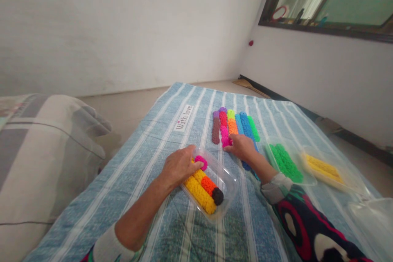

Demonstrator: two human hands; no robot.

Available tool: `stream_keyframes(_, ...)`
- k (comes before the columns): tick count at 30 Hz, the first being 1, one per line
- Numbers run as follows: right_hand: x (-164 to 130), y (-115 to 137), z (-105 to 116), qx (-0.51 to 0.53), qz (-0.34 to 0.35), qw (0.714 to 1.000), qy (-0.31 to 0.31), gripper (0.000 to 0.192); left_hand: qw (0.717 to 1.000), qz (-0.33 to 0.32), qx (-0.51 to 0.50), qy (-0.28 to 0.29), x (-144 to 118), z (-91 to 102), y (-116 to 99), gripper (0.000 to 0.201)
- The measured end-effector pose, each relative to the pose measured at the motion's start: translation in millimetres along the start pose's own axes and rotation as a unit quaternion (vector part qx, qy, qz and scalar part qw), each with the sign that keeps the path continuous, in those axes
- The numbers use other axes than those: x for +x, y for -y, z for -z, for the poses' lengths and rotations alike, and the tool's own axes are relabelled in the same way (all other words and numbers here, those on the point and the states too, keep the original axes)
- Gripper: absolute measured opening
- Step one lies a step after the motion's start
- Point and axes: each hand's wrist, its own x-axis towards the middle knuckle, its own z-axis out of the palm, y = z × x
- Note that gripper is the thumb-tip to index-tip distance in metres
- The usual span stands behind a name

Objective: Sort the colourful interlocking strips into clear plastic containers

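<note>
My left hand (181, 167) grips the left rim of a clear plastic box (229, 188), its thumb reaching inside beside a pink bundle (201, 163). Inside lie rolls of knobbly bands that look like stacked hair ties: yellow (199, 194), orange (208, 185) and black (217, 196). My right hand (242, 146) is closed at the near end of a pink roll of hair ties (225, 134) on the cloth. Around that roll are brown (216, 129), orange (232, 126), blue (246, 123) and green (254, 128) rolls. My right hand and forearm partly cover the blue ones.
To the right stand a clear box with green rolls (285, 161) and another with yellow rolls (324, 168). A clear plastic piece (373, 215) lies at the near right. Everything rests on a blue striped cloth (159, 131). A covered piece of furniture (46, 163) is at left.
</note>
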Motion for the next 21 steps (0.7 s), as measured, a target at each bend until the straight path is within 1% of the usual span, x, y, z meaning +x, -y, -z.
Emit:
stream_keyframes(5,1,4,2,0.009,0.006,1.000,-0.001,0.031,1.000,-0.005,-0.007,0.006,-1,2.1,-1,0.041)
stream_keyframes(13,2,5,3,0.017,0.039,0.999,0.010,0.022,1.000,-0.003,0.009,0.007,-1,3.4,-3,0.042)
stream_keyframes(15,3,2,6,0.025,0.047,0.999,0.007,0.020,1.000,-0.003,0.008,0.005,-1,2.9,-3,0.043)
stream_keyframes(17,0,-1,14,0.047,0.060,0.997,-0.004,0.016,1.000,-0.001,0.005,0.006,0,2.4,-3,0.044)
stream_keyframes(19,-8,-1,27,0.087,0.101,0.991,-0.016,0.012,1.000,0.002,0.006,0.007,0,1.9,-3,0.044)
stream_keyframes(21,-20,5,42,0.125,0.187,0.974,-0.016,0.010,1.000,0.000,0.010,0.006,-1,1.4,-3,0.044)
